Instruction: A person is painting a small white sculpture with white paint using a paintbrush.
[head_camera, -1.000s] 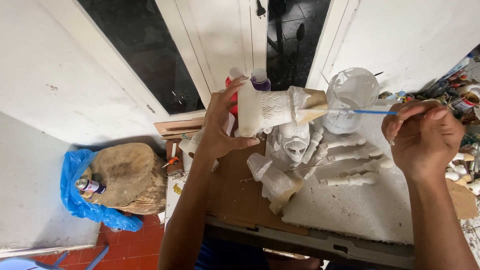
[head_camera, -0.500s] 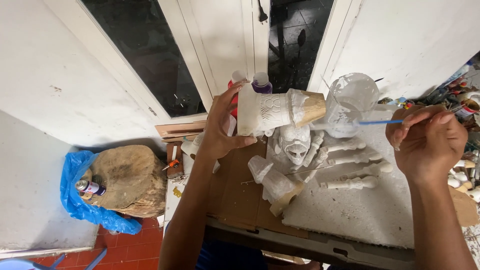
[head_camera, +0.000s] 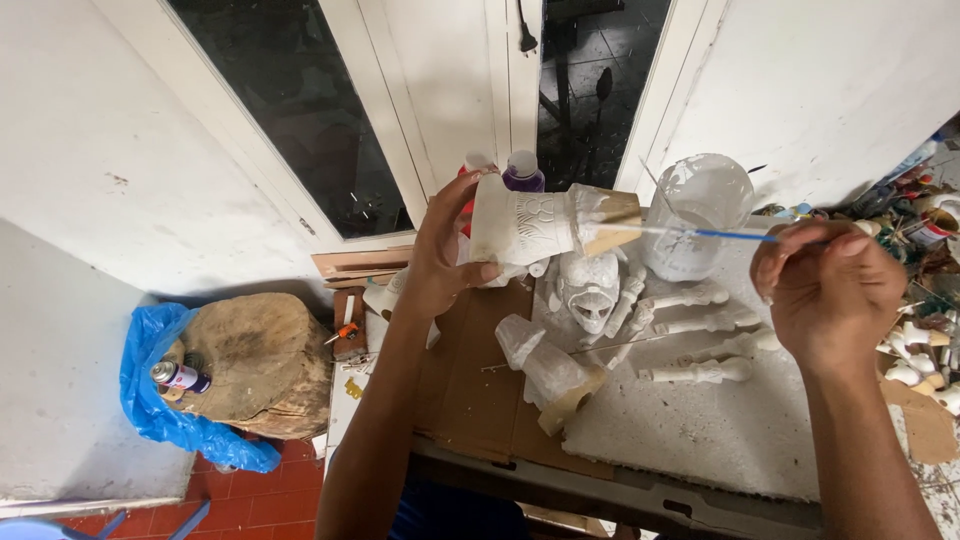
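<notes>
Brush (head_camera: 700, 232) handle end hidden inside right fist (head_camera: 825, 290).

A white mask-like carved face (head_camera: 590, 290) lies on the white foam slab (head_camera: 720, 430). Just right of the face lie white baluster-shaped pieces (head_camera: 700, 335); up and right of it stands a clear paint-smeared jar (head_camera: 700, 215). Far left of it, a tree stump (head_camera: 255, 365) sits on blue plastic sheeting (head_camera: 150, 400), with a spray can (head_camera: 178, 377) resting on it.

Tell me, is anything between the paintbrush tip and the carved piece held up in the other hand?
Nothing visible. The paintbrush in the right hand already reaches the bare wooden end of the white carved piece, which the left hand holds above the table.
</notes>
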